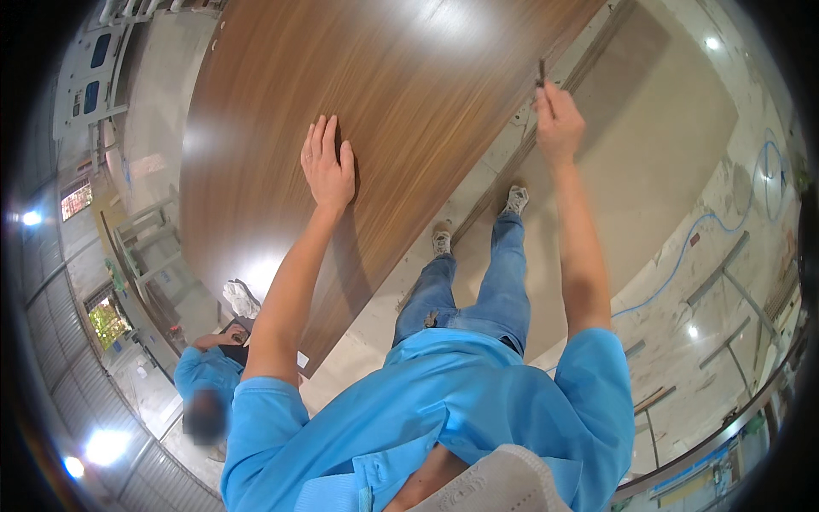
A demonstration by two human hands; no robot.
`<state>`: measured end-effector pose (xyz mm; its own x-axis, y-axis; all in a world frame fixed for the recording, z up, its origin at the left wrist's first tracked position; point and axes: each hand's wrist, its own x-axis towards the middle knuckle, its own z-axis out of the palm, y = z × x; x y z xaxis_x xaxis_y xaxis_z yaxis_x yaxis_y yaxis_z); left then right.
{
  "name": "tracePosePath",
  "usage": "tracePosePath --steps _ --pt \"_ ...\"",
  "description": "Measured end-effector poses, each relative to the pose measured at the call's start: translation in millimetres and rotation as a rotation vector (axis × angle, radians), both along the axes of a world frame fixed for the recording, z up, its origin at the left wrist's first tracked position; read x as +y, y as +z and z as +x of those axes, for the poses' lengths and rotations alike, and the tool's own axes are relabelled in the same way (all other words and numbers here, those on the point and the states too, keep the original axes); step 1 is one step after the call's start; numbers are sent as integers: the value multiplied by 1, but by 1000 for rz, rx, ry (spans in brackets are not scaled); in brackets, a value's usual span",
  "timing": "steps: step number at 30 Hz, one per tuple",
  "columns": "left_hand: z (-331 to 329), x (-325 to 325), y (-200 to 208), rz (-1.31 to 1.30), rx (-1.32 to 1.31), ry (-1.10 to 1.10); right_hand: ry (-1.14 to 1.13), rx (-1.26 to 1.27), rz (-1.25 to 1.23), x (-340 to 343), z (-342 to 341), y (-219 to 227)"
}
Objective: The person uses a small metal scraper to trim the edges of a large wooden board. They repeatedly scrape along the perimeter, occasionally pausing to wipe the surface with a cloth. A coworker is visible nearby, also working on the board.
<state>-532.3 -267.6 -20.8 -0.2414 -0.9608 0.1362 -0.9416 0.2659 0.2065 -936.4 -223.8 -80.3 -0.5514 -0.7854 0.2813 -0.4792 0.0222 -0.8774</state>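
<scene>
A large brown wood-grain panel (401, 128) with a glossy surface stretches across the left and middle of the view. My left hand (329, 171) lies flat on it, fingers stretched out and thumb apart, holding nothing. Off the panel's right edge, my right hand (560, 126) is closed around a small, narrow dark tool (541, 72). The tool points away from me, close to that edge; its exact kind is too small and blurred to tell.
A person in a blue shirt (205, 371) is at the panel's near left end, by a crumpled white cloth (241, 299). A large beige board (665, 171) lies on my right. Beyond it, a blue hose (678, 269) and metal bars (718, 270) are on the floor.
</scene>
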Motion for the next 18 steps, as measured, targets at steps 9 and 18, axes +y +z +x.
tracePosePath --steps 9,18 --pt "17 9 -12 17 190 -145 219 143 -90 148 186 2" --pt "200 131 6 129 5 -152 267 350 -225 145 181 14"
